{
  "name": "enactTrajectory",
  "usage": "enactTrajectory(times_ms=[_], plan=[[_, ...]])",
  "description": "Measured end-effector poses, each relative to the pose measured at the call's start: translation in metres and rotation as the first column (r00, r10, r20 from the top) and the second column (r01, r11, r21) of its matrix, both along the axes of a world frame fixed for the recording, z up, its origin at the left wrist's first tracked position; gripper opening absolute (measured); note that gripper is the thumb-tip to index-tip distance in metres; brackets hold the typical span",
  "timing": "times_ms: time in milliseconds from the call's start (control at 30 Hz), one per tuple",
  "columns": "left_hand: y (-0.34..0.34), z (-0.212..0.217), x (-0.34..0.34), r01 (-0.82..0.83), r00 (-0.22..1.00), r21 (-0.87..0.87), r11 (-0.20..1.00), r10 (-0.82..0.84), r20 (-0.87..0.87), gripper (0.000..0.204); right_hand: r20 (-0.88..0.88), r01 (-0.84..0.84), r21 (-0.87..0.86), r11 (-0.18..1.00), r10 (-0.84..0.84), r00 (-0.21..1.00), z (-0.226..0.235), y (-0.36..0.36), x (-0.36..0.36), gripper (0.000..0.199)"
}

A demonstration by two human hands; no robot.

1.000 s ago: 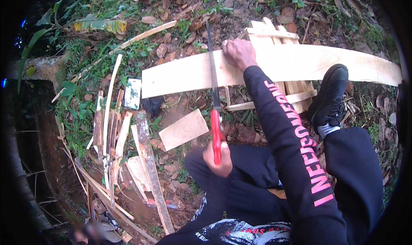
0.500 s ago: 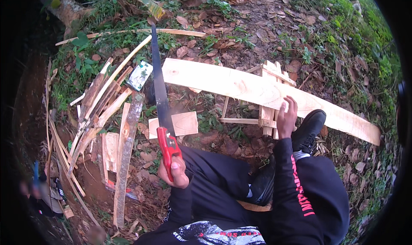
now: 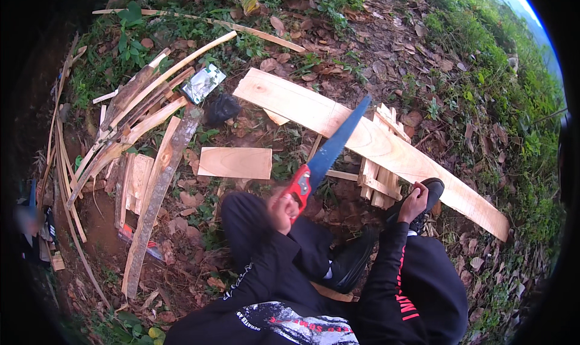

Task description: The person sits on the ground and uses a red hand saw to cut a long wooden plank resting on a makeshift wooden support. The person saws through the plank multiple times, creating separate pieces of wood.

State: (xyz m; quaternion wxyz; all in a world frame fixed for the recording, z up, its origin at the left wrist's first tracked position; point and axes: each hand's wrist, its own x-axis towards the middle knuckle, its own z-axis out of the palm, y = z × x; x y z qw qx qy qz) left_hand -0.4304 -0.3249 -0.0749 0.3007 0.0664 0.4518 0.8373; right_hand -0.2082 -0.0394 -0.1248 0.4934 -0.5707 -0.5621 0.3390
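Note:
My left hand [image 3: 283, 211] is closed around the red handle of a handsaw [image 3: 335, 144]. The dark blade slants up and to the right across a long pale wooden plank [image 3: 411, 155]; whether its teeth touch the wood I cannot tell. A faint line crosses the plank left of the blade. Beneath the plank's middle is a low wooden stand [image 3: 380, 185] of stacked pieces. By the plank's near edge, my right hand [image 3: 414, 202] has its fingers curled in, beside my black shoe [image 3: 434, 191]. What those fingers hold, if anything, is hidden.
A short board [image 3: 235, 162] lies on the ground left of the saw. Farther left are a bark-edged slab [image 3: 158, 206], several sticks and offcuts [image 3: 142, 112], a clear packet [image 3: 204, 83] and a black bag [image 3: 223, 108]. Leaves and grass cover the slope. Part of another person shows far left.
The saw has swung right and tilted from nearly upright to slanting over the plank. My right hand's fingers, spread before, have curled in nearer my shoe. The view has shifted.

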Motion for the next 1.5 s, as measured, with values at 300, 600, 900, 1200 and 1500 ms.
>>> enactTrajectory(times_ms=[300, 600, 900, 1200, 1500], plan=[[-0.062, 0.078, -0.072, -0.308, 0.85, 0.177, 0.935, 0.354, -0.39, 0.034, 0.205, -0.02, 0.197, 0.98, -0.021, 0.979, -0.001, -0.008, 0.0, 0.017], [-0.046, 0.086, -0.022, -0.187, 0.9, 0.131, 0.974, 0.223, -0.374, 0.018, 0.292, -0.164, 0.112, 0.98, 0.126, 0.948, 0.011, -0.04, -0.011, 0.035], [-0.046, 0.113, -0.019, -0.217, 0.88, 0.176, 0.96, 0.271, -0.39, 0.018, 0.599, -0.313, 0.445, 0.839, -0.019, 0.801, 0.102, -0.02, -0.136, 0.065], [-0.042, 0.133, -0.008, -0.178, 0.884, 0.147, 0.973, 0.224, -0.411, 0.016, 0.748, -0.578, 0.154, 0.801, 0.288, 0.598, 0.058, 0.013, -0.122, 0.057], [-0.019, 0.11, 0.016, -0.077, 0.925, -0.088, 0.993, 0.038, -0.378, 0.028, 0.745, -0.573, -0.053, 0.818, 0.415, 0.523, 0.003, 0.052, -0.119, 0.064]])
